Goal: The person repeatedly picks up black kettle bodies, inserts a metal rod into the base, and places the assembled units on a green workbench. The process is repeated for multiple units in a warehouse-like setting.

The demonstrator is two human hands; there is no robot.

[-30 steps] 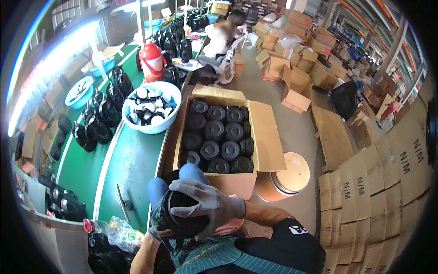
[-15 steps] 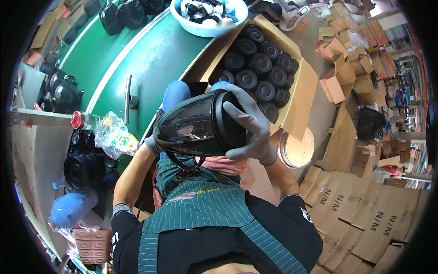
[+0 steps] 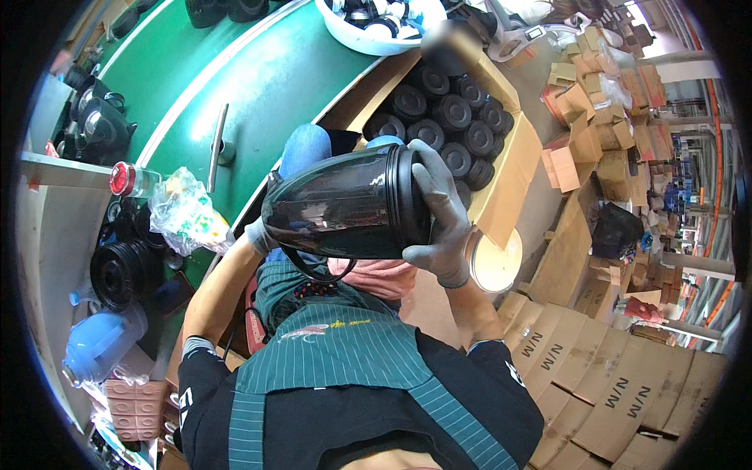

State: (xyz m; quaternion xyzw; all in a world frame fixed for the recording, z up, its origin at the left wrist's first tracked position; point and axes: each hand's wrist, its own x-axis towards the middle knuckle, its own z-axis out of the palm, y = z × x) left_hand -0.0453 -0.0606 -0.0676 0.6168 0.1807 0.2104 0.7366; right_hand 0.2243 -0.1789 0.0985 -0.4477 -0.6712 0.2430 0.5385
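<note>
Over my lap I hold a dark, glossy jug (image 3: 329, 205) on its side, its loop handle hanging underneath. At its left end my left hand (image 3: 260, 236), in a grey glove, grips it; most of those fingers are hidden behind it. My right hand (image 3: 440, 215), gloved too, is curled around the ridged black cap (image 3: 407, 202) at the right end, thumb below and fingers above. The cap sits against the jug's rim; whether it is fully tightened, I cannot tell.
Beyond the jug, a carton (image 3: 509, 184) holds several round black parts. A light blue basin (image 3: 376, 43) of small parts stands on the green table (image 3: 274, 78). Leftward lie a plastic bag (image 3: 188, 211) and a red-lidded jar (image 3: 133, 180). Stacked cartons (image 3: 603, 376) stand right.
My right hand has shifted slightly, and the cap is now turned more side-on. The jug lies more level. A blurred dark shape has appeared by the carton's far corner.
</note>
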